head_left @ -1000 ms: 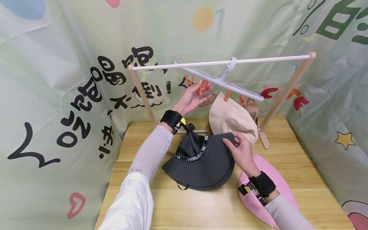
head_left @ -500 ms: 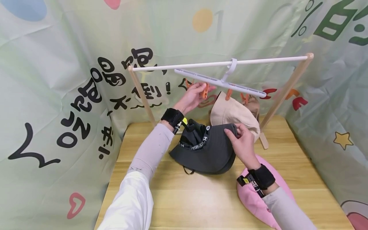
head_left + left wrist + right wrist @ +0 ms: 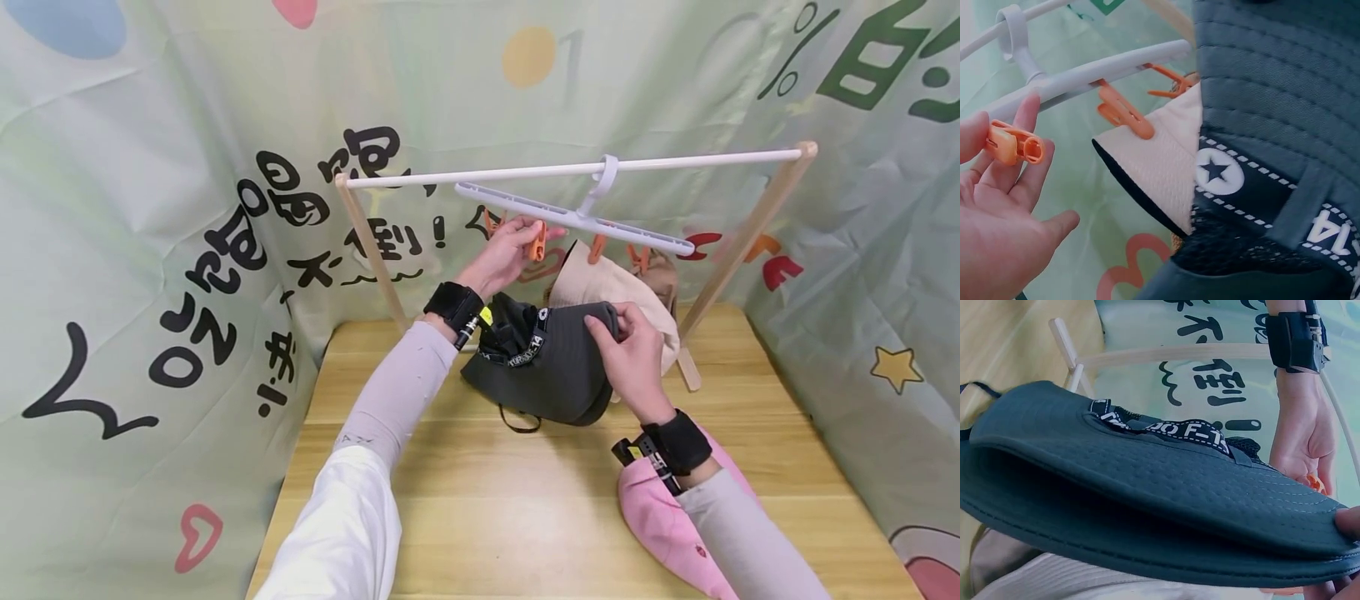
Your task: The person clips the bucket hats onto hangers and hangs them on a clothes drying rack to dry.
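Note:
My right hand [image 3: 636, 354] pinches the brim of a dark grey bucket hat [image 3: 551, 367], which hangs tilted in front of the rack with its chin cord dangling. In the left wrist view, my left hand [image 3: 1007, 200] pinches an orange clothespin [image 3: 1013, 142] between thumb and fingers, just below the bar of a lilac hanger [image 3: 577, 218]. Another orange clothespin [image 3: 1124, 112] grips the brim of a beige bucket hat [image 3: 607, 287] under the hanger. In the right wrist view the grey hat's two brim layers [image 3: 1166, 494] stand apart, with a thumb [image 3: 1349, 522] on the upper one.
The hanger hooks over the white rod [image 3: 487, 173] of a wooden-legged rack. More orange clothespins [image 3: 639, 258] hang on it, with a brown hat [image 3: 662, 279] behind the beige one. A pink hat [image 3: 663, 517] lies on the wooden table [image 3: 480, 533] under my right forearm. Printed cloth surrounds the table.
My right hand has raised the grey hat up and away from me, toward the hanger. My left hand has shifted slightly right and down with its clothespin, and the hanger has tilted a little.

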Demonstrator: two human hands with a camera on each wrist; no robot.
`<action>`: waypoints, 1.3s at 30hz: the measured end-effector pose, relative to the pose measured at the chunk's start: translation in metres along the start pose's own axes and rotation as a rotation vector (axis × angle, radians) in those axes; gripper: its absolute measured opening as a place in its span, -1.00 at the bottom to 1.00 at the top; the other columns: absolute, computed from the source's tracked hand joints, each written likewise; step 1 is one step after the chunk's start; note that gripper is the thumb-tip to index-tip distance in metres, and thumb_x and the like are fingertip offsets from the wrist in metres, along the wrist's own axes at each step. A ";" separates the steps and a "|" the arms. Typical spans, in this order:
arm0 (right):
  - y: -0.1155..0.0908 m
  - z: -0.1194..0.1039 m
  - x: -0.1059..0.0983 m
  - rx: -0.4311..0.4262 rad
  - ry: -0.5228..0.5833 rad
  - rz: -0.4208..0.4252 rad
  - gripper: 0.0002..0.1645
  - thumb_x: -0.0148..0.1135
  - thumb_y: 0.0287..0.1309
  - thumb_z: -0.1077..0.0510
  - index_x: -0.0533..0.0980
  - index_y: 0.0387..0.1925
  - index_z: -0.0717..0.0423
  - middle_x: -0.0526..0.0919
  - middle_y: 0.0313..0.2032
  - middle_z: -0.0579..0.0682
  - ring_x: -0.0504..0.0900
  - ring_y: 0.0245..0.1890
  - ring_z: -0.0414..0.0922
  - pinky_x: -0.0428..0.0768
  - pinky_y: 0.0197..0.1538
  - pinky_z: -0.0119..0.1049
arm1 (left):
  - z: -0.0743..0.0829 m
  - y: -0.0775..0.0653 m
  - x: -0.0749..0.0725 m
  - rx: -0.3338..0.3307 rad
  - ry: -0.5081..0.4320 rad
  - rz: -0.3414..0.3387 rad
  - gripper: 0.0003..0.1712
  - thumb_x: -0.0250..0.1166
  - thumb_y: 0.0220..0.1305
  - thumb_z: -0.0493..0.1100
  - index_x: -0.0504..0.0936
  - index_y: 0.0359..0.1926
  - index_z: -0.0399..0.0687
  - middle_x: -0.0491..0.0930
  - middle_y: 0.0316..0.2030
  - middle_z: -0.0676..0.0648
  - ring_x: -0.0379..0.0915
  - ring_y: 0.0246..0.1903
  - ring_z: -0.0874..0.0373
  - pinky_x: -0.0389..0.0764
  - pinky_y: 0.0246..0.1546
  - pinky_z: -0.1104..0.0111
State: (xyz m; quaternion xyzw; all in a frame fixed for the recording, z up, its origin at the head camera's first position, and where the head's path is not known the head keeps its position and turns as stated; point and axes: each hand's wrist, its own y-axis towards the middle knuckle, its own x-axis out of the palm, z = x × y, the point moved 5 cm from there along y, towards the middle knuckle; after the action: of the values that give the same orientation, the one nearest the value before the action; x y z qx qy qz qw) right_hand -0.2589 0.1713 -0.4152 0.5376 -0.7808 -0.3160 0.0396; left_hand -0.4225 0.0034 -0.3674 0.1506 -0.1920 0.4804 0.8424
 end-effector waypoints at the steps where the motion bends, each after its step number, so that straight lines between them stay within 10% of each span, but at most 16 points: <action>1: 0.001 -0.001 0.000 0.000 -0.002 0.004 -0.70 0.37 0.22 0.10 0.52 -0.18 0.24 0.74 -0.45 0.08 0.58 -0.52 -0.30 0.44 -0.47 -0.56 | 0.000 0.000 0.000 0.001 0.007 0.005 -0.85 0.03 0.52 -0.26 0.51 -0.05 -0.17 0.72 -0.21 -0.10 0.50 0.13 -0.04 0.56 0.00 0.35; 14: 0.027 -0.010 0.011 -0.030 -0.014 0.087 -0.71 0.37 0.21 0.11 0.54 -0.19 0.26 0.73 -0.47 0.12 0.55 -0.53 -0.25 0.37 -0.43 -0.50 | -0.006 0.000 0.009 0.006 0.095 0.001 -0.89 0.03 0.52 -0.24 0.41 -0.23 -0.09 0.68 -0.06 -0.26 0.41 0.20 -0.10 0.47 0.10 0.29; 24: 0.038 -0.012 0.021 -0.084 0.003 0.098 -0.78 0.36 0.21 0.16 0.56 -0.24 0.24 0.73 -0.39 0.06 0.63 -0.42 -0.18 0.45 -0.31 -0.53 | -0.009 0.000 0.012 -0.017 0.128 0.005 -0.83 0.03 0.52 -0.22 0.43 -0.02 -0.24 0.62 0.03 -0.32 0.60 -0.17 0.09 0.49 -0.02 0.31; 39: 0.050 -0.019 0.033 -0.074 -0.031 0.117 -0.80 0.39 0.17 0.16 0.59 -0.27 0.21 0.66 -0.41 0.05 0.61 -0.51 -0.16 0.48 -0.39 -0.56 | -0.010 -0.010 0.025 0.013 0.264 -0.091 -0.62 -0.01 0.54 -0.17 0.43 0.19 -0.36 0.54 0.12 -0.36 0.45 0.17 0.13 0.35 0.24 0.28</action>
State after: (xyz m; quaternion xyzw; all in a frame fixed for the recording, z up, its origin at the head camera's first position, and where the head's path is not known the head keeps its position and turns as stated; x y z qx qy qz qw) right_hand -0.3057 0.1453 -0.3828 0.4842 -0.7992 -0.3501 0.0655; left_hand -0.4004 0.0214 -0.3649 0.1001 -0.0694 0.4586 0.8803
